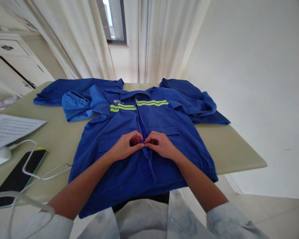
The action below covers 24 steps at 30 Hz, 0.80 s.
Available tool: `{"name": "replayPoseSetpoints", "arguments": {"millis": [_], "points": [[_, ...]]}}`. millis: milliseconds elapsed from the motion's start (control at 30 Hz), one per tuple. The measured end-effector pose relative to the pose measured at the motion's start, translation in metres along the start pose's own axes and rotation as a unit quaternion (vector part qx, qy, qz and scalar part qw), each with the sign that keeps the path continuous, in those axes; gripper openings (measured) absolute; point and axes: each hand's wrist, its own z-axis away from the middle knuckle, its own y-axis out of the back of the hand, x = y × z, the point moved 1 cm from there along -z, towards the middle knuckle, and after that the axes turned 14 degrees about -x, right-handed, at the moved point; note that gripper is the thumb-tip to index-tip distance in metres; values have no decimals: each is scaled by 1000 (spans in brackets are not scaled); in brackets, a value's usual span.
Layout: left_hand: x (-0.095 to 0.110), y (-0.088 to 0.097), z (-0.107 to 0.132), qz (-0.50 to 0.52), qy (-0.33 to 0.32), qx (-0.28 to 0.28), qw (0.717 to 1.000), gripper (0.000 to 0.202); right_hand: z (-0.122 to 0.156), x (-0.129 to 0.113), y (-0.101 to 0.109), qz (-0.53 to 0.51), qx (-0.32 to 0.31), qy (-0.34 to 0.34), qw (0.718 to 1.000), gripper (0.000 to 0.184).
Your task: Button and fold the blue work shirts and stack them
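A blue work jacket (124, 126) with yellow-green reflective stripes across the chest lies front side up on the table, its lower hem hanging over the near edge. My left hand (131, 144) and my right hand (159, 143) meet at the middle of its front opening. Both pinch the jacket's front placket (146, 152), thumbs and fingertips almost touching. Whatever small fastener may sit between the fingertips is hidden. Below the hands the placket edge stands slightly folded.
More folded blue garments lie behind the jacket at left (77, 84) and right (211, 116). On the table's left are a phone (20, 176), a white cable (27, 162), a white device (0, 157) and printed paper (12, 129). A wall (259, 99) stands at right.
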Motion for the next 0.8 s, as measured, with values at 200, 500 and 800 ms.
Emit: {"name": "replayPoseSetpoints", "arguments": {"millis": [200,500,800], "points": [[-7,-1,-2,93,2,-22,995,28,3,-4,-2,53,13,27,998,6],[-15,0,-6,217,72,18,973,46,7,-2,-7,218,41,127,967,13],[-10,2,-7,306,73,13,949,47,9,-5,-7,324,54,179,928,17]]}}
